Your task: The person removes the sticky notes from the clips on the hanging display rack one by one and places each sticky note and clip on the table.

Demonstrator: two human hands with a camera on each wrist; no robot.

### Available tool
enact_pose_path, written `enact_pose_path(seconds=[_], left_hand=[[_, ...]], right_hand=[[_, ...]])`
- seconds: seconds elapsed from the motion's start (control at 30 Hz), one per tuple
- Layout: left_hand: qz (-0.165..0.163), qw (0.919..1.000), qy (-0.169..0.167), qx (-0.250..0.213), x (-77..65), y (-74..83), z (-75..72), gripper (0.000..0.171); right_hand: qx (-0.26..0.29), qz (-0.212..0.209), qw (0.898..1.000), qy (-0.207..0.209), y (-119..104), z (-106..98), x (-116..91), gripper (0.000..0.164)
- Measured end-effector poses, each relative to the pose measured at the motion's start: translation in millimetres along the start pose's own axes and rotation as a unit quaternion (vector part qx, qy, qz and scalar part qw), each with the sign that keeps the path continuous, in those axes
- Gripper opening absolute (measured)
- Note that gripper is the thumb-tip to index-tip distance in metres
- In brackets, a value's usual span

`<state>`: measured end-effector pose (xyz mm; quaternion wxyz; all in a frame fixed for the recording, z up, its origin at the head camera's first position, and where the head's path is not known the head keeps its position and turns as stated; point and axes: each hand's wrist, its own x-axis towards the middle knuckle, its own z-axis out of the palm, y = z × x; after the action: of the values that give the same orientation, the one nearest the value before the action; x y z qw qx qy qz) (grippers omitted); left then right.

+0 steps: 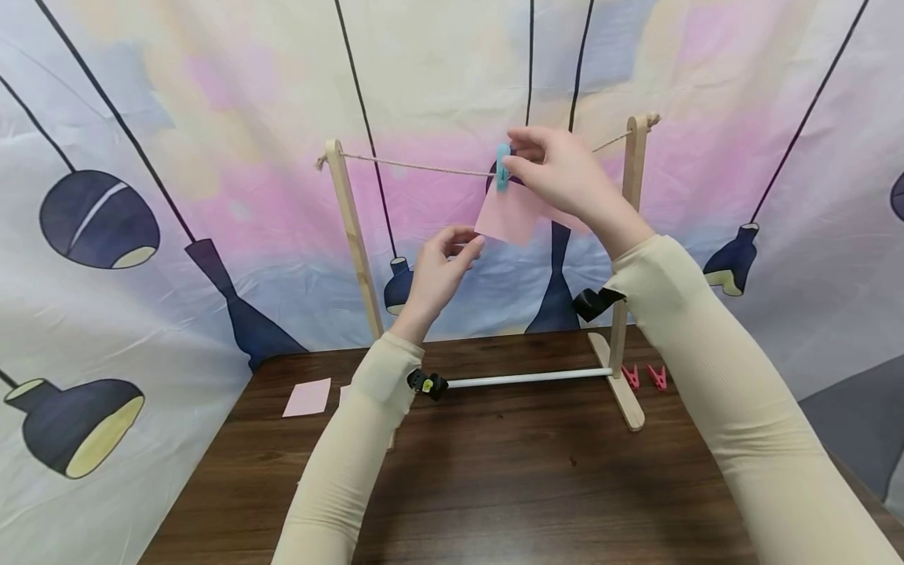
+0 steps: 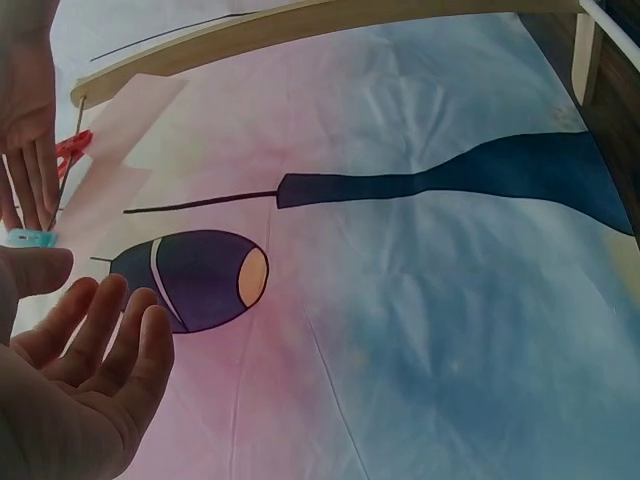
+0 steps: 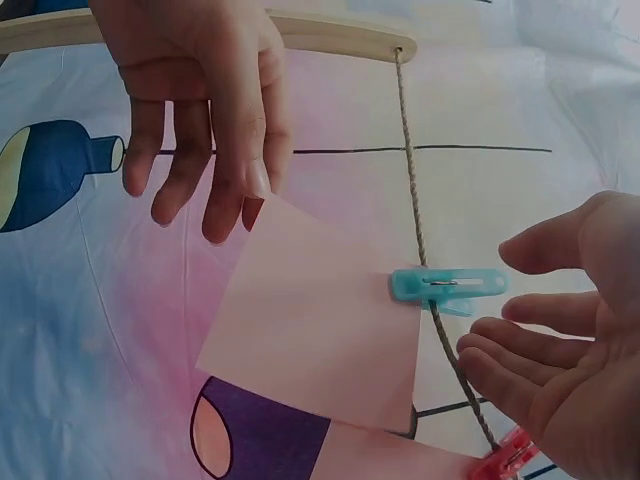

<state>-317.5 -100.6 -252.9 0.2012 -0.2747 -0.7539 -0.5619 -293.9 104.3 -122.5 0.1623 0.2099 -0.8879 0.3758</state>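
A pink square paper [image 3: 315, 310] hangs from the rope [image 3: 412, 180] under a light-blue clothespin [image 3: 445, 284]. My right hand [image 1: 565, 169] is at the clothespin's outer end, thumb and fingertips spread on either side with a small gap in the right wrist view. My left hand [image 1: 438, 271] is at the paper's lower left corner, its thumb tip by the corner. In the left wrist view, the left hand's thumb and loosely bent fingers stand apart. Farther right, a red clothespin [image 3: 505, 455] is on the rope by a second pink paper [image 3: 385, 455], partly hidden.
The rope runs between two wooden posts [image 1: 356, 235], joined low down by a white rod [image 1: 530, 378]. On the brown table [image 1: 494, 486] lie a pink paper [image 1: 307, 398] at left, another partly behind the left sleeve, and two red clothespins [image 1: 657, 378] by the right foot.
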Motion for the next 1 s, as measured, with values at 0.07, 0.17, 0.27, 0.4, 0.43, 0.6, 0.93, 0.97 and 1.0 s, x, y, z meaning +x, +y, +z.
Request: enact_pose_path(seconds=[0.07,0.17,0.27,0.4,0.43,0.6,0.93,0.97,1.0], left_hand=[[0.001,1.0,0.002,0.003,0.0,1.0,1.4,0.028],[0.002,1.0,0.004,0.002,0.6,1.8,2.6,0.025],[0.004,1.0,0.004,-0.003,1.6,2.4,3.2,0.023],[0.003,0.9999,0.005,-0.012,2.3,2.6,3.6,0.023],[0.001,0.9999,0.006,-0.014,2.2,2.3,3.5,0.023],[-0.007,0.9996,0.009,-0.026,0.5,1.1,0.6,0.022],[-0.011,0.9994,0.013,-0.029,-2.6,-5.2,-11.2,0.026],[-0.01,0.9994,0.015,-0.029,-2.6,-5.6,-12.6,0.026],[-0.01,0.9994,0.017,-0.028,-2.4,-6.0,-13.8,0.026]], right_hand=[[0.001,0.006,1.0,-0.008,-1,0,3,0.06],[0.012,0.017,1.0,-0.013,-1,-1,6,0.06],[0.02,0.026,0.999,-0.018,-1,-2,8,0.061],[0.015,0.035,0.999,-0.03,-1,-3,11,0.061],[0.016,0.036,0.999,-0.034,-1,-3,12,0.061],[0.03,0.041,0.998,-0.044,-2,-1,13,0.059],[0.094,0.03,0.994,-0.053,-1,1,13,0.051],[0.096,0.029,0.993,-0.054,-1,2,13,0.051],[0.1,0.03,0.993,-0.055,-1,2,13,0.051]])
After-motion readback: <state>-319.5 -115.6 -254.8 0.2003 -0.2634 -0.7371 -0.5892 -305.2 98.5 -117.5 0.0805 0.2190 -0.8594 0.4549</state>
